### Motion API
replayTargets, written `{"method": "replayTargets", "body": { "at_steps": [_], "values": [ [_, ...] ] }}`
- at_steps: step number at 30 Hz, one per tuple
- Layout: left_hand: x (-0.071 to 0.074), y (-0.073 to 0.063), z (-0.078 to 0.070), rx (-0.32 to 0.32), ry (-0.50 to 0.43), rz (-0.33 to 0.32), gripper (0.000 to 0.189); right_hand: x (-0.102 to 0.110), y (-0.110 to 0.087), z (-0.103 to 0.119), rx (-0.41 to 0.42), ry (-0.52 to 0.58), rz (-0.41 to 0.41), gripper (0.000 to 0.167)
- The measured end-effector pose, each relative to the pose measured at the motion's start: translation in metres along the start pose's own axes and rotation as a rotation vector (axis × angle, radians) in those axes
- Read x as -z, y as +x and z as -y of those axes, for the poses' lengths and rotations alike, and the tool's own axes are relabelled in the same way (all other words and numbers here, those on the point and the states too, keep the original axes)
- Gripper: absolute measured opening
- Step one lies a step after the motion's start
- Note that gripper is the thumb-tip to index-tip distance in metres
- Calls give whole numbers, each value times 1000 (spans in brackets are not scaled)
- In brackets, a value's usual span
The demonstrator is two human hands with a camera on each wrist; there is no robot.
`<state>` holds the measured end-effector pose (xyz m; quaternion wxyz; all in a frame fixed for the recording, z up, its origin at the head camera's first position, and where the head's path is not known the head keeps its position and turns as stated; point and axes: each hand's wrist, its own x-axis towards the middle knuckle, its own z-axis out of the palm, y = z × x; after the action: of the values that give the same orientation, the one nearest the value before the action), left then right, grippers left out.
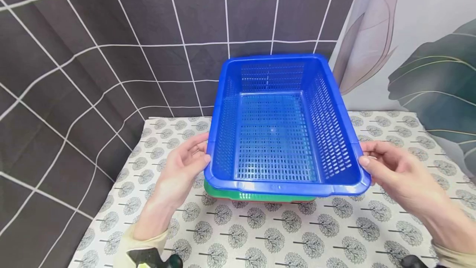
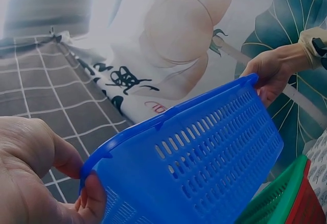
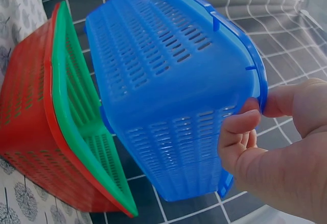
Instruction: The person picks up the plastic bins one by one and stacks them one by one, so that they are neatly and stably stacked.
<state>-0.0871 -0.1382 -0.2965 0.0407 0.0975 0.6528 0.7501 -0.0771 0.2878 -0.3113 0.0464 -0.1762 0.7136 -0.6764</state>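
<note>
A blue rectangular plastic basket (image 1: 275,135) with slotted walls is held up between both hands, tilted so its inside faces the head camera. My left hand (image 1: 182,173) pinches its rim near the front left corner, thumb on top and fingers curled beneath. At the front right corner my right hand (image 1: 401,173) grips the rim the same way. Below it, a green basket (image 3: 66,91) sits nested inside a red basket (image 3: 30,117) on the table. In the right wrist view a gap shows between the blue basket and the green one.
The table is covered by a white cloth (image 1: 256,235) printed with grey trees. Behind and to the left hangs a dark sheet (image 1: 178,69) with white grid lines. A curtain (image 1: 420,65) with large leaf prints hangs at the right.
</note>
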Motion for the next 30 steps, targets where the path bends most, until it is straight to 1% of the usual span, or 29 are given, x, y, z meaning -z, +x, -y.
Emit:
{"method": "replayTargets", "body": {
  "at_steps": [4, 7, 9, 10, 12, 16, 18, 22, 25, 30],
  "values": [
    [6, -2, 0, 4, 32, -8, 53, -7, 3, 1, -1, -22, 8, 28],
    [10, -3, 0, 14, 52, -10, 53, -11, 6, 0, 33, -16, 34, 31],
    [13, -3, 1, 19, 54, -8, 53, -14, 7, -1, 50, -30, 36, 31],
    [15, -4, 1, 23, 56, -8, 53, -15, 8, -1, 52, -55, 31, 31],
    [17, -4, 2, 27, 53, -3, 54, -18, 8, -1, 35, -142, 3, 28],
    [21, -2, 5, 31, 71, 3, 54, -22, 7, 0, -31, -308, -34, 20],
    [23, -2, 7, 33, 91, -2, 54, -25, 8, 0, -56, -355, -39, 18],
    [28, -1, 11, 25, 109, -5, 54, -28, 10, -2, -69, -352, -25, 17],
    [32, 0, 14, 12, 99, 7, 53, -30, 12, -3, -64, -331, -14, 18],
    [36, 1, 19, 10, 94, 6, 53, -34, 13, -4, -85, -391, -14, 19]
  ]
}}
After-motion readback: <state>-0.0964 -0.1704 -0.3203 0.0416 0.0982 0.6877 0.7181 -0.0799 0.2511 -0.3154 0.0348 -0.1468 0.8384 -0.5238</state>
